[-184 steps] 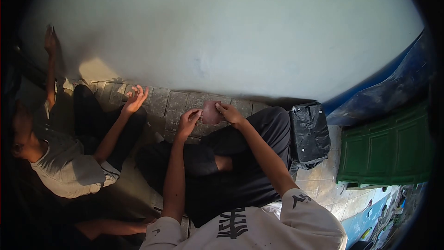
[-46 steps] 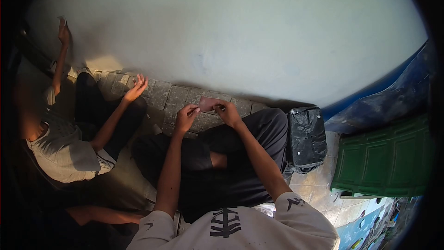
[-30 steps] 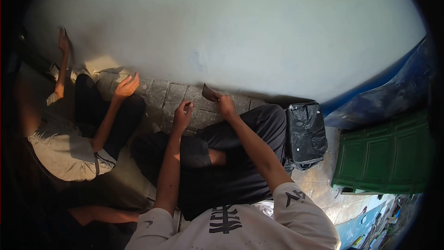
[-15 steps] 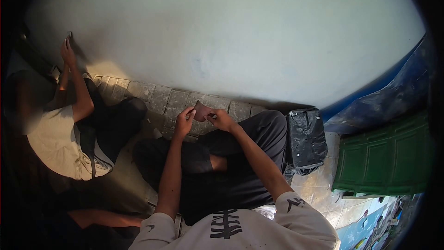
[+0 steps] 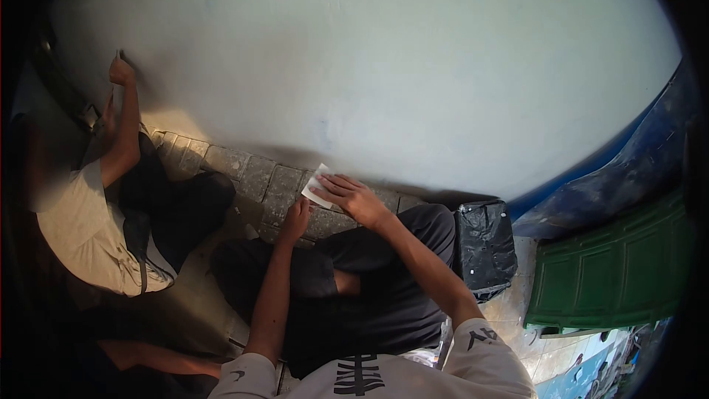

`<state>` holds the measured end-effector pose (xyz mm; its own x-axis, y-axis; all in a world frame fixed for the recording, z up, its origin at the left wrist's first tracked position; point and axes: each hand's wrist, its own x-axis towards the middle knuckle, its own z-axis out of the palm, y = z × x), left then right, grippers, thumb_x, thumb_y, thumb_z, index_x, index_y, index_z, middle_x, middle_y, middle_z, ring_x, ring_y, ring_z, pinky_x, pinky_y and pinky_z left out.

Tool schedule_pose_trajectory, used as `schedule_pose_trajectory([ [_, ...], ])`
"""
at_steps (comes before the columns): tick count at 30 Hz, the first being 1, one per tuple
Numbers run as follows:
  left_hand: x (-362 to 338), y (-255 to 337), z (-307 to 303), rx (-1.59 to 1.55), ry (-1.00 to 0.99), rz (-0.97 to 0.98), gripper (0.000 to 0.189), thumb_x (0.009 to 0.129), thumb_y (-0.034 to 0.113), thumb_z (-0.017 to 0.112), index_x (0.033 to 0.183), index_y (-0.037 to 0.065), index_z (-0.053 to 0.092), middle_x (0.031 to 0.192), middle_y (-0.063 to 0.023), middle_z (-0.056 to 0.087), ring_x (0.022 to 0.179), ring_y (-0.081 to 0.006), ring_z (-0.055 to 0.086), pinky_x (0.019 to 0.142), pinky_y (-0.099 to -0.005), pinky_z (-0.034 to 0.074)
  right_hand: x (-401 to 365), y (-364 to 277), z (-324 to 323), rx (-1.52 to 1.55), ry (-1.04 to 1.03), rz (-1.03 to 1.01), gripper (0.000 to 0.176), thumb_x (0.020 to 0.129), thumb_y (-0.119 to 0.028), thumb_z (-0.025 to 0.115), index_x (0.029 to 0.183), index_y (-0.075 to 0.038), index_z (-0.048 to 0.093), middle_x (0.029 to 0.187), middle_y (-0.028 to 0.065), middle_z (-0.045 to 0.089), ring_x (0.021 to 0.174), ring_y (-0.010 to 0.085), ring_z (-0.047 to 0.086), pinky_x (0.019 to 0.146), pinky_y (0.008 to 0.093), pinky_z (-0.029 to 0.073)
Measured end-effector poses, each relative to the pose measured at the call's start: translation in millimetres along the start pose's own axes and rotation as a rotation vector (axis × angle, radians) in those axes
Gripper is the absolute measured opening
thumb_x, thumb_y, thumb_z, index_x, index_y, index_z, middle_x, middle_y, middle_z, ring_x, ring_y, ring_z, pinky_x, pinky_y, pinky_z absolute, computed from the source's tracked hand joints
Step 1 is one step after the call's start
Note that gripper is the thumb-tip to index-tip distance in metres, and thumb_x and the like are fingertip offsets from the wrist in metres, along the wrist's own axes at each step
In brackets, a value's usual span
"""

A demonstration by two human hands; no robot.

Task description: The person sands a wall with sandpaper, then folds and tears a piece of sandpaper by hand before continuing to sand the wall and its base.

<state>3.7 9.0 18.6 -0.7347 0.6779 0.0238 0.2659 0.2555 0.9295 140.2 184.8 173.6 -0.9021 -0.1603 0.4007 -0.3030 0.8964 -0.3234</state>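
Turned pale side toward us since the earlier frame, the sheet [image 5: 311,185] is above the paving [image 5: 281,185]: our left hand [image 5: 296,219] pinches its lower edge, our right hand [image 5: 357,202] spreads across it. We seem to be reorienting it; the next move calls for steady support.

Whitish rect. sheet [image 5: 313,183] — tilted, ptly under fingers [image 5: 340,187]
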Motion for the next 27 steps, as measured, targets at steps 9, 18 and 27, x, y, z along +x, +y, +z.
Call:
schedule_pose_trajectory([
  [9, 1, 13, -4, -0.092, -0.103, -0.093, 0.061, 0.108, 0.045, 0.022, 0.121, -0.002, 0.060, 0.106, -0.0148, 0.069, 0.091, -0.0263, 0.065, 0.080, -0.0394, 0.049, 79, 47, -80, -0.858, -0.073, -0.321, 0.058, 0.090, -0.017, 0.054, 0.146, -0.008, 0.043, 0.153, 0.0034, 0.041, 0.145, 0.0206, 0.032, 0.124, 0.0359, 0.023],
  [18, 9, -2, 2, -0.084, -0.138, -0.083, 0.060, 0.108, 0.045, 0.024, 0.122, 0.000, 0.061, 0.112, -0.0136, 0.070, 0.091, -0.0263, 0.066, 0.082, -0.0392, 0.051, 85, 61, -81, -0.930, 0.013, -0.458, 0.045, 0.091, -0.017, 0.052, 0.134, -0.003, 0.056, 0.146, 0.0092, 0.050, 0.138, 0.0191, 0.044, 0.122, 0.0345, 0.027],
  [27, 6, 3, 6, -0.102, -0.121, -0.086, 0.059, 0.108, 0.043, 0.024, 0.120, 0.000, 0.062, 0.110, -0.0139, 0.070, 0.090, -0.0261, 0.067, 0.082, -0.0387, 0.051, 88, 63, -84, -0.921, 0.021, -0.490, 0.045, 0.091, -0.013, 0.053, 0.134, 0.002, 0.052, 0.146, 0.0122, 0.049, 0.136, 0.0210, 0.046, 0.119, 0.0342, 0.033],
])
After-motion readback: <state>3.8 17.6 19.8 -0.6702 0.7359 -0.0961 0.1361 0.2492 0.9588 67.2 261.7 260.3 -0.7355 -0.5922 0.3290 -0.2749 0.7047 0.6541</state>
